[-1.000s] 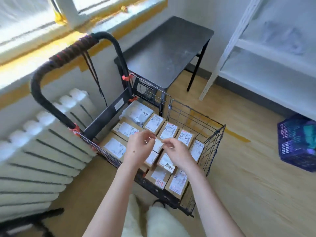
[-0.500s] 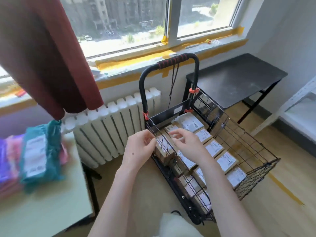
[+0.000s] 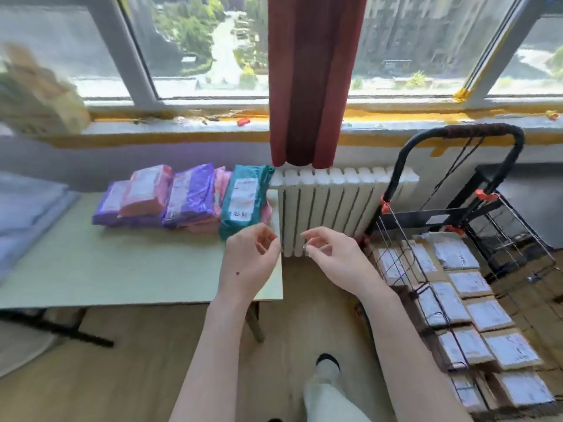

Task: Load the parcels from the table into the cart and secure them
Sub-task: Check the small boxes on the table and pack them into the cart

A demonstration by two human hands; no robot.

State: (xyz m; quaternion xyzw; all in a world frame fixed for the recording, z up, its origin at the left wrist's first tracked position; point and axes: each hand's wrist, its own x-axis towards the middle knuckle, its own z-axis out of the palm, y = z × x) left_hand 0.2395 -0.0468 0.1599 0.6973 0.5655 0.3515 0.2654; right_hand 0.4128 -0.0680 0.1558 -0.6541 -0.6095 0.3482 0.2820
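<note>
Looking down through the head camera, I get a wide window (image 3: 213, 41) across the top, with a dark red curtain (image 3: 307, 80) hanging down its middle. Below it on the left stands the pale green table (image 3: 91, 269). The black wire cart (image 3: 517, 141) stands on the right, its handle up against the wall, and a white radiator (image 3: 329, 208) sits between the two. The cart floor is packed with flat brown boxes (image 3: 487, 315), white labels up, lying side by side in rows, and orange clips (image 3: 385, 205) sit on the frame uprights. The parcels not yet loaded are soft bags (image 3: 190, 193) in purple, pink and teal, stacked in a row along the table's far edge (the picture is too soft for me to read the labels). The teal one is at the right end, nearest the radiator. The left hand (image 3: 248, 263) hovers over the table's near right corner, just in front of that teal bag, with its fingers loosely curled and nothing in them. The right hand (image 3: 338, 260) hangs in the air before the radiator, between table and cart, palm turned inward. Its fingers are likewise relaxed, thumb and forefinger close together, and I see nothing held. The two hands are near each other without touching.
</note>
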